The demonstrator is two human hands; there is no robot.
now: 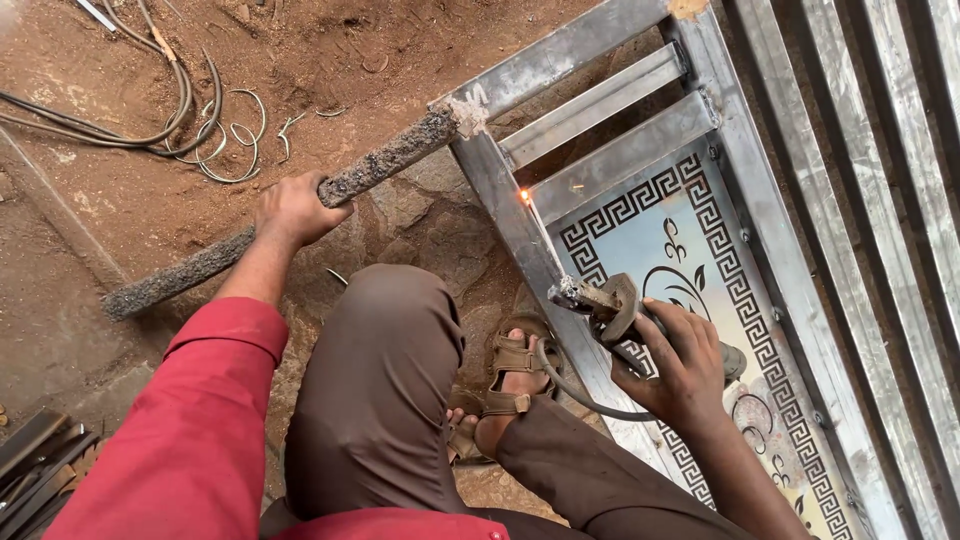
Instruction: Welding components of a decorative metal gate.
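Fingers point(300, 205) wrap bar point(385, 160) — holder point(600, 305) gripped.

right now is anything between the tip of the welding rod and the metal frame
Nothing visible. The welding rod runs free from the holder in the right hand, and its tip glows right on the metal frame. The left hand grips a rough bar off to the side, clear of that line.

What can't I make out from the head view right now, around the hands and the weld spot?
- Rod tip at the spark: glare hides the contact point.
- Right hand on the electrode holder: fingers cover its handle.
- Left hand grips the rough bar; palm side hidden.
- Patterned gate panel: cut off by the bottom edge.
- Cable: its end passes under the right hand.
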